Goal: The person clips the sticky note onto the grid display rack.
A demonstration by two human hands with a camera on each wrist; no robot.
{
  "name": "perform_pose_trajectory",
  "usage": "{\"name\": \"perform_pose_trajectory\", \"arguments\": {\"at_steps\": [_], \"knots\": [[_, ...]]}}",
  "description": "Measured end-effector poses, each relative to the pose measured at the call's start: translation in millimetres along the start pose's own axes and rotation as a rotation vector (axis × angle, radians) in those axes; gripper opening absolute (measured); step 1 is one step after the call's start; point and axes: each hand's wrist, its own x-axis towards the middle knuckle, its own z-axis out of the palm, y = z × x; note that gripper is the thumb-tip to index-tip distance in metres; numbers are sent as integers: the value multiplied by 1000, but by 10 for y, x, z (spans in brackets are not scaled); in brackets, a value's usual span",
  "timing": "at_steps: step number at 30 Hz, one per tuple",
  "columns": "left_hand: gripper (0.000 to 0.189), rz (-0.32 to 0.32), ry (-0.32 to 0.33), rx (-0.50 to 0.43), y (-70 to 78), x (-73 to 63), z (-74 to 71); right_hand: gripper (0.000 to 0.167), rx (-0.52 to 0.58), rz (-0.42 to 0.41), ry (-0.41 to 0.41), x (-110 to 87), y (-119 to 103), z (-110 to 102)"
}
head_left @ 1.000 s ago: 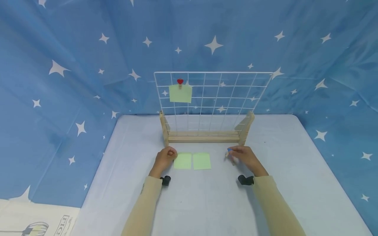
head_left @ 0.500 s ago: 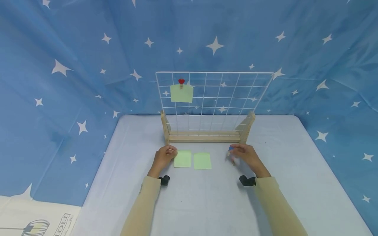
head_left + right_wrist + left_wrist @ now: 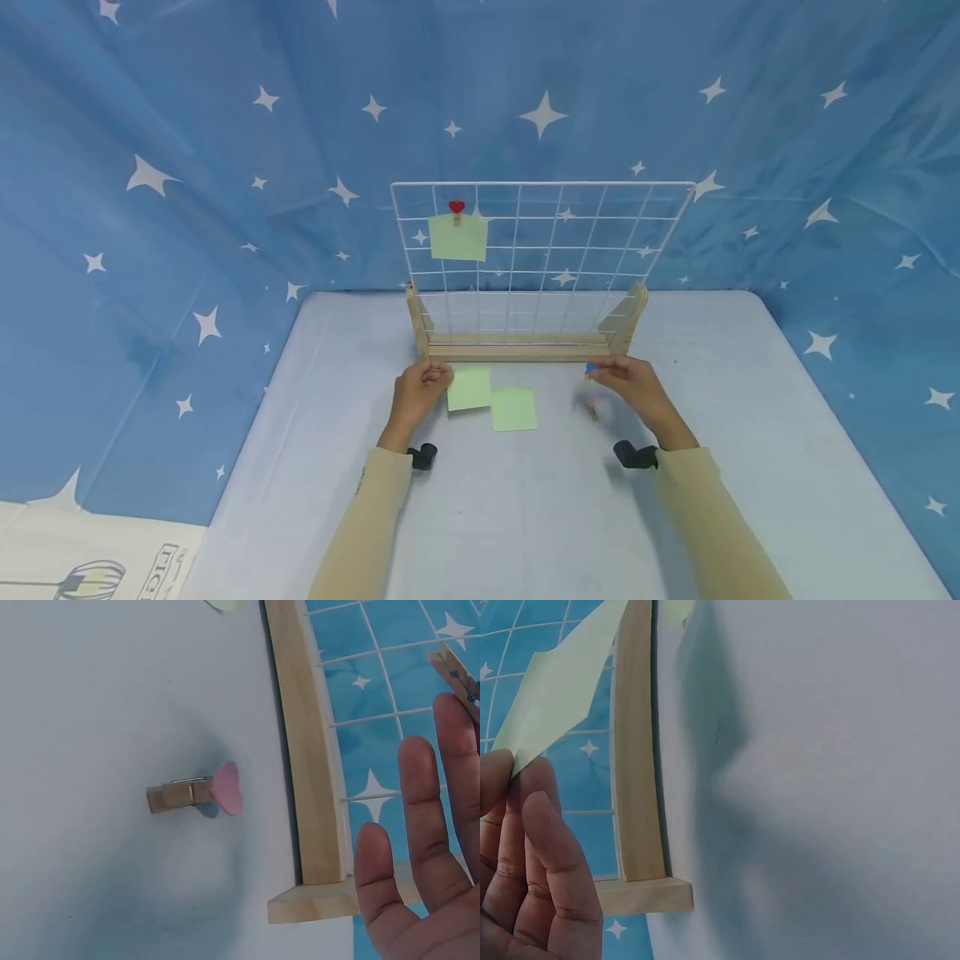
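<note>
Blue star-printed backdrop (image 3: 480, 50) fills the upper frame; pale desk (image 3: 517, 500) below. White wire grid (image 3: 547, 247) on wooden stand (image 3: 517, 354), centre of frame. Clipped note (image 3: 458, 242) hangs at the grid's upper left under a red heart clip (image 3: 457, 207).

Left hand (image 3: 420, 394), left of centre: thumb and finger pinch the near corner of a green note (image 3: 469, 389), held up off the desk. Second note (image 3: 514, 410) lies flat at centre. Right hand (image 3: 637, 392), right of centre: fingertips pinch a blue-topped clothespin (image 3: 592, 367); other fingers extended, thumb outside the right wrist view. Pink heart clothespin (image 3: 191, 793) lies on the desk.

Step in hand (judged): note and pin both picked up, not yet joined to the grid. Next move probably calls for raising the note against a wire, then squeezing the pin to clamp it there.
</note>
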Motion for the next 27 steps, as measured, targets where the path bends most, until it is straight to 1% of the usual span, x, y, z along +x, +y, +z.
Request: {"name": "perform_pose_trajectory", "arguments": {"at_steps": [5, 9, 13, 18, 23, 27], "knots": [[12, 13, 5, -21, 65, -13, -16, 36, -8, -22, -10, -9, -85, -20], [11, 22, 1, -41, 124, -24, -20, 33, -1, -60, -25, -23, -139, -40], [10, 37, 6, -39, 167, -24, -19, 32, 7, -97, -35, -34, -193, -54], [10, 42, 10, -39, 203, -18, -23, 30, 3, -130, -21, -28, -244, -73], [10, 48, 1, -37, 223, -18, -25, 31, -6, -140, -9, -24, -307, -106], [10, 65, -1, -39, 250, -12, -32, 33, -57, -132, 1, -27, -371, -144]]}}
